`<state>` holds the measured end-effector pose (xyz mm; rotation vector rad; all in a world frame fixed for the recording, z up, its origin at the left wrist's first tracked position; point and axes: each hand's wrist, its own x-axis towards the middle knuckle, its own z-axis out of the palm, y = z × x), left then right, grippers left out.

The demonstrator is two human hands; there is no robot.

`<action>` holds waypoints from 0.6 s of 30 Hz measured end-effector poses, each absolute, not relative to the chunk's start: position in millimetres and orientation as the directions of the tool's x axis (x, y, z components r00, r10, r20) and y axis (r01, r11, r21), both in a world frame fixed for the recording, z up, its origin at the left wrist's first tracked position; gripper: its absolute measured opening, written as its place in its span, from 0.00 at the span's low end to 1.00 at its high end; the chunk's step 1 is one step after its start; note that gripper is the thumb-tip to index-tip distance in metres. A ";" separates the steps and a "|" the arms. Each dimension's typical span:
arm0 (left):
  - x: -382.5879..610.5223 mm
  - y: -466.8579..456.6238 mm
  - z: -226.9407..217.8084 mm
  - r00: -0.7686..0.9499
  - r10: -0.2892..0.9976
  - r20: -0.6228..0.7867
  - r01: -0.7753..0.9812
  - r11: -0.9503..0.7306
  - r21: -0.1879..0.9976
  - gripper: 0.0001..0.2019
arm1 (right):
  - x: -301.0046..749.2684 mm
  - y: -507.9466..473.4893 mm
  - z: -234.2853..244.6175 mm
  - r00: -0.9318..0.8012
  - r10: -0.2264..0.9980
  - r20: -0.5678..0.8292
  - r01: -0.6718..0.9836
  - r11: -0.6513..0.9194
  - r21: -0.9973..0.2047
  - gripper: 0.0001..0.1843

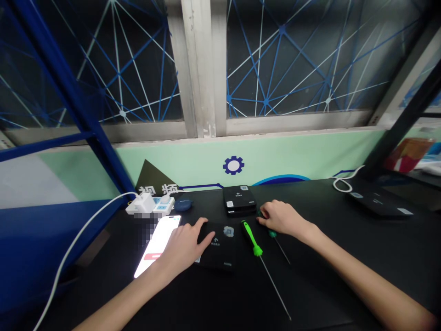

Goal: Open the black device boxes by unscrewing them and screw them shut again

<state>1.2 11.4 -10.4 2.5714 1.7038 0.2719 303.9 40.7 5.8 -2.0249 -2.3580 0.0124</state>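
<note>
My left hand (pixel 184 241), fingers apart, rests on the left edge of a flat black set-top box (pixel 220 250) with a silvery sticker near one corner. A lit phone (pixel 160 243) lies partly under that hand and forearm. My right hand (pixel 280 216) is curled over the handle of a green screwdriver (pixel 273 234); its thin shaft points toward me, and the hand hides the middle of the handle. Between my hands lies a longer screwdriver (pixel 253 239) with a bright green handle, untouched. Just behind it sits another black set-top box (pixel 239 198).
At the back left stand a white power strip (pixel 165 206) with a charger (pixel 144 202) and a dark blue case (pixel 183 204). A flat black device (pixel 379 202) lies at the far right beside a white cable (pixel 342 185). Windows rise behind the black table (pixel 320 294).
</note>
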 end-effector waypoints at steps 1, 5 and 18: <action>1.3 11.5 -10.7 0.376 0.919 0.117 0.909 -0.390 0.144 0.26 | 303.7 40.6 5.8 -0.151 0.988 0.024 0.988 0.152 -0.030 0.13; 3.6 10.4 -10.4 0.357 0.930 0.084 0.908 -0.367 0.201 0.24 | 303.4 41.4 2.8 -0.163 0.985 0.062 0.984 0.166 -0.056 0.13; 0.3 4.3 -5.1 0.556 0.797 0.235 0.760 -0.603 0.243 0.35 | 305.1 41.6 -1.5 -0.189 0.978 0.085 0.979 0.194 -0.055 0.17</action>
